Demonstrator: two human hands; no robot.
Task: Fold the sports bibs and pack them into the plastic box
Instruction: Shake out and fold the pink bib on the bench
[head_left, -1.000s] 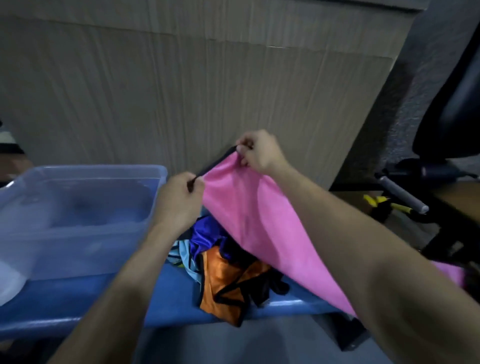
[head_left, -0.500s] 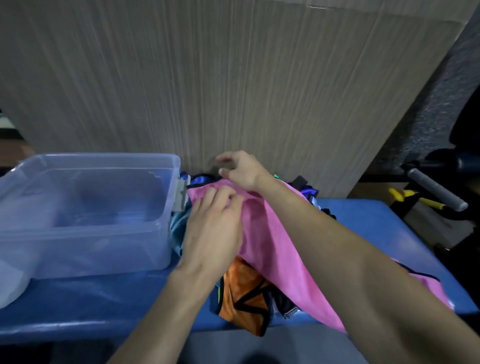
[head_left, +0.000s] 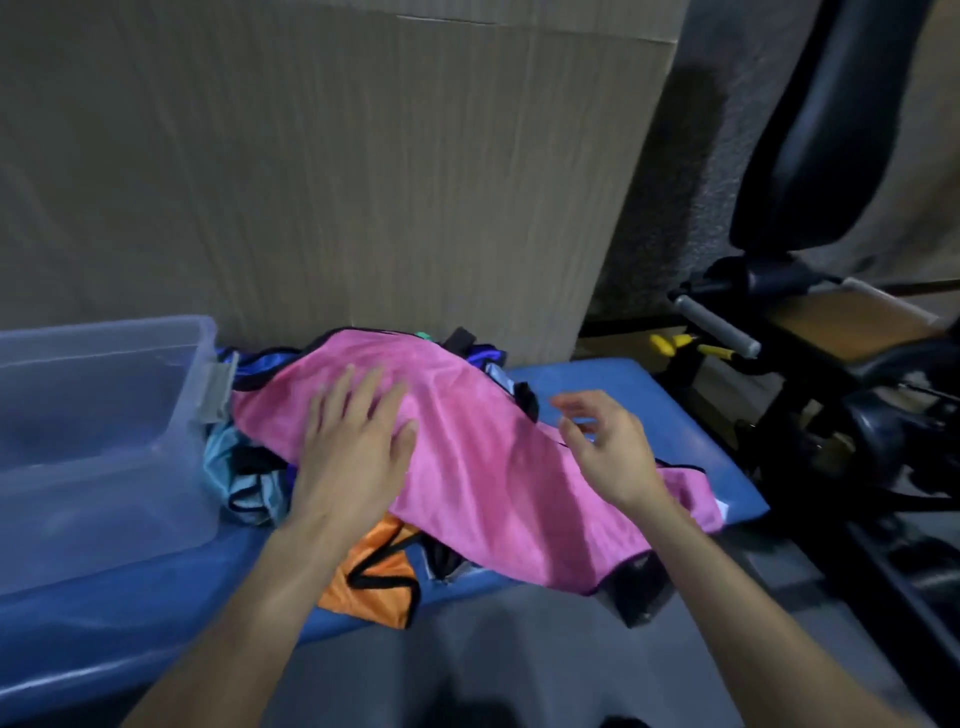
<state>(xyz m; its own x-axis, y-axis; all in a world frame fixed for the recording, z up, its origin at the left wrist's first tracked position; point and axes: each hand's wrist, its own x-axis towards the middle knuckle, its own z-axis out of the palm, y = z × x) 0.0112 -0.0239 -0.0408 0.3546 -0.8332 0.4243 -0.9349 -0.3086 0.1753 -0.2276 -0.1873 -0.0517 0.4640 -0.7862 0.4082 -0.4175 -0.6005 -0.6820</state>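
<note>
A pink bib (head_left: 488, 467) lies spread over a heap of other bibs on the blue bench (head_left: 613, 384). My left hand (head_left: 353, 441) presses flat on its left part, fingers straight and spread. My right hand (head_left: 608, 447) hovers over the bib's right part with loosely bent fingers and holds nothing. An orange bib (head_left: 374, 577) with black trim hangs over the bench's front edge under the pink one. Light blue (head_left: 234, 467) and dark blue (head_left: 265, 364) bibs stick out at the left. The clear plastic box (head_left: 104, 431) stands to the left, with no bibs seen in it.
A large cardboard sheet (head_left: 322, 171) stands upright behind the bench. To the right is black gym equipment (head_left: 810, 156) with a grey padded bar (head_left: 717, 327) and a yellow-handled tool (head_left: 685, 345). Grey floor shows below the bench.
Both hands let go of the pink bib's black-trimmed edge and laid it down on the heap. My left hand now presses it flat; my right hand moved right and came off it.
</note>
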